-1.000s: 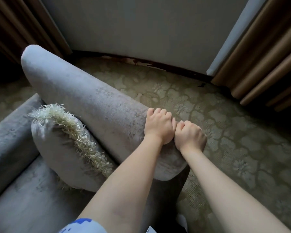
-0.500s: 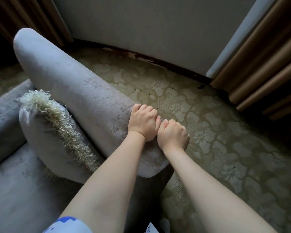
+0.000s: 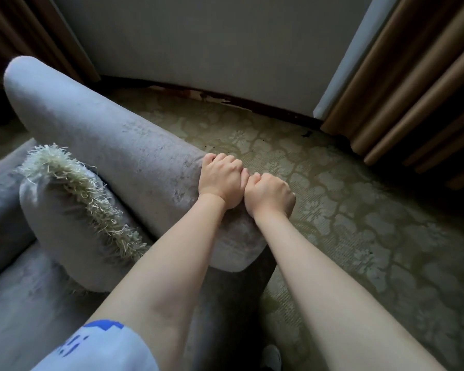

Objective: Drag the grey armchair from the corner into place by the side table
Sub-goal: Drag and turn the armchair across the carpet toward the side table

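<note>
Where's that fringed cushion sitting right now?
In the head view, lower left: the fringed cushion sits in the grey armchair, leaning against the armrest that the left hand grips.

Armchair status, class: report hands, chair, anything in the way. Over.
Left hand, right hand grip the armchair by its padded edge, side by side. Fringed cushion on the seat. Side table not in view.

Grey wall [image 3: 212, 49], dark skirting [image 3: 252, 106], patterned olive carpet [image 3: 359, 210], brown pleated curtain [image 3: 413, 89] at right, dim light

A fringed grey cushion [image 3: 59, 231] is leaning in the grey velvet armchair [image 3: 113, 140]; patterned green carpet [image 3: 359, 236] is lying to its right.
</note>
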Motion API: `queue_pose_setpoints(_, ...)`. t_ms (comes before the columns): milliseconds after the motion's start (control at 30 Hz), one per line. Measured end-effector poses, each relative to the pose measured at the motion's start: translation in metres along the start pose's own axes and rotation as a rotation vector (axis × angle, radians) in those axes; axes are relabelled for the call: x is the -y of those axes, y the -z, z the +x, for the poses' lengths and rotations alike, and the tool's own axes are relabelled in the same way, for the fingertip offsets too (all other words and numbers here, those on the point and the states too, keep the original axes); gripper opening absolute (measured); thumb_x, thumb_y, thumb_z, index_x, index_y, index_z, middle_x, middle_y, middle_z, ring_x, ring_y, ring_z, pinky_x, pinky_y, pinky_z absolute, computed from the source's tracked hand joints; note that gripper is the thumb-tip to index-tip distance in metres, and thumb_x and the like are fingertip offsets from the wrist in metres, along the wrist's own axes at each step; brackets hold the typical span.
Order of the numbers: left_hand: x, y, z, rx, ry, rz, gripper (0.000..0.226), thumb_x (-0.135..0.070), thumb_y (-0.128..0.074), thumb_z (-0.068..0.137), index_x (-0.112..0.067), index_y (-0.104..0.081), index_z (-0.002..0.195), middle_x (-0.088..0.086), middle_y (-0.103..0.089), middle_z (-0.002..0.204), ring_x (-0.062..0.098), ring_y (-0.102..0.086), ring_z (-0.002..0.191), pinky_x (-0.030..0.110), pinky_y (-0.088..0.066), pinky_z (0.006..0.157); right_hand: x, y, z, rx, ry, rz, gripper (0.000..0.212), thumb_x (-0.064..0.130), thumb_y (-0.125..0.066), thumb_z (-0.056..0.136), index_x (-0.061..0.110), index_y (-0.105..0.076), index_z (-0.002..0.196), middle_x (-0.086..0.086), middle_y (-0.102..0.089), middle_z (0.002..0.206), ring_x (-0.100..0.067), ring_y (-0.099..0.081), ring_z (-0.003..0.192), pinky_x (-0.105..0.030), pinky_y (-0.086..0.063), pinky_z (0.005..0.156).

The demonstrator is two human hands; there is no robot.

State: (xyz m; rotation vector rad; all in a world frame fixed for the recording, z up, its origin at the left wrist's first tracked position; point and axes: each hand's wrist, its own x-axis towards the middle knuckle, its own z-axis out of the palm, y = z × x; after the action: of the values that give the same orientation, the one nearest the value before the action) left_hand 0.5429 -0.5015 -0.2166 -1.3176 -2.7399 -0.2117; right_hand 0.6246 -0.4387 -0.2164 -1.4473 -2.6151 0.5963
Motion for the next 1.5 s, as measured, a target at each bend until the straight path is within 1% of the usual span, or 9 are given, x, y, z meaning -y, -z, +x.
queue_pose_setpoints(167,-0.005,0.014,-0.010,0.141,-0.018,0.067,0.042,-0.038,-0.026,0.095,-0.015,-0.059,0.107,0.005,-0.060,0.115,0.021,-0.050,0.111,0.037,-0.028,0.094,0.001,0.010,-0.021,0.052,-0.038,0.052,0.050,0.035,-0.024,0.095,0.006,-0.062,0.110,-0.019,-0.062,0.115,-0.034,-0.055,0.110,-0.041,-0.038,0.089)
queue_pose_setpoints(233,-0.006,0.019,-0.022,0.162,-0.032,0.084,0.043,-0.038,-0.025,0.095,-0.014,-0.057,0.110,0.005,-0.058,0.117,0.021,-0.049,0.113,0.037,-0.028,0.094,-0.001,0.012,-0.036,0.030,-0.031,0.046,0.050,0.035,-0.024,0.095,0.006,-0.062,0.109,-0.018,-0.063,0.113,-0.034,-0.055,0.108,-0.041,-0.038,0.088)
queue_pose_setpoints(500,-0.033,0.025,-0.082,0.163,-0.119,0.020,0.041,-0.037,-0.025,0.093,-0.013,-0.057,0.103,0.006,-0.059,0.111,0.022,-0.050,0.108,0.037,-0.027,0.094,-0.035,0.019,-0.095,0.020,-0.085,0.003,0.047,0.033,-0.026,0.095,0.006,-0.061,0.107,-0.017,-0.063,0.111,-0.033,-0.055,0.107,-0.040,-0.039,0.087)
queue_pose_setpoints(767,-0.032,0.009,-0.066,0.061,-0.100,-0.072,0.039,-0.036,-0.026,0.087,-0.016,-0.058,0.080,0.002,-0.061,0.090,0.022,-0.050,0.093,0.035,-0.021,0.089,-0.035,0.009,-0.077,-0.071,-0.150,-0.030,0.043,0.032,-0.031,0.093,0.006,-0.065,0.096,-0.016,-0.066,0.101,-0.035,-0.058,0.100,-0.039,-0.042,0.082)
queue_pose_setpoints(833,-0.033,0.007,-0.065,0.041,-0.088,-0.098,0.043,-0.037,-0.021,0.084,-0.016,-0.058,0.077,0.001,-0.061,0.087,0.022,-0.051,0.090,0.035,-0.022,0.089,-0.036,0.008,-0.076,-0.086,-0.153,-0.035,0.042,0.032,-0.032,0.092,0.006,-0.065,0.093,-0.015,-0.067,0.099,-0.034,-0.058,0.099,-0.038,-0.042,0.081)
queue_pose_setpoints(1000,-0.035,0.007,-0.064,0.058,-0.094,-0.100,0.035,-0.034,-0.030,0.088,-0.016,-0.058,0.078,0.001,-0.059,0.088,0.022,-0.050,0.091,0.035,-0.022,0.091,-0.040,0.008,-0.076,-0.093,-0.153,-0.019,0.040,0.030,-0.034,0.091,0.006,-0.065,0.089,-0.014,-0.067,0.097,-0.034,-0.058,0.099,-0.039,-0.042,0.082)
queue_pose_setpoints(1200,-0.030,0.004,-0.064,0.090,-0.124,-0.063,0.032,-0.035,-0.032,0.092,-0.018,-0.057,0.082,-0.002,-0.059,0.091,0.020,-0.050,0.094,0.032,-0.021,0.093,-0.035,0.003,-0.078,-0.089,-0.174,0.028,0.039,0.031,-0.034,0.091,0.006,-0.064,0.091,-0.013,-0.066,0.099,-0.033,-0.056,0.101,-0.039,-0.041,0.083)
queue_pose_setpoints(1267,-0.047,0.007,-0.072,0.080,-0.014,-0.064,0.030,-0.035,-0.034,0.092,-0.018,-0.058,0.081,-0.001,-0.060,0.091,0.020,-0.050,0.094,0.032,-0.021,0.093,-0.052,0.009,-0.076,-0.019,-0.105,0.017,0.040,0.032,-0.033,0.092,0.007,-0.064,0.092,-0.012,-0.066,0.100,-0.032,-0.056,0.101,-0.038,-0.040,0.083)
queue_pose_setpoints(1500,-0.036,0.014,-0.061,0.033,-0.058,-0.039,0.029,-0.032,-0.040,0.090,-0.015,-0.060,0.080,0.003,-0.062,0.089,0.024,-0.053,0.092,0.034,-0.024,0.092,-0.039,0.010,-0.071,-0.050,-0.086,0.036,0.040,0.034,-0.034,0.092,0.007,-0.064,0.096,-0.012,-0.065,0.103,-0.033,-0.055,0.103,-0.041,-0.040,0.083)
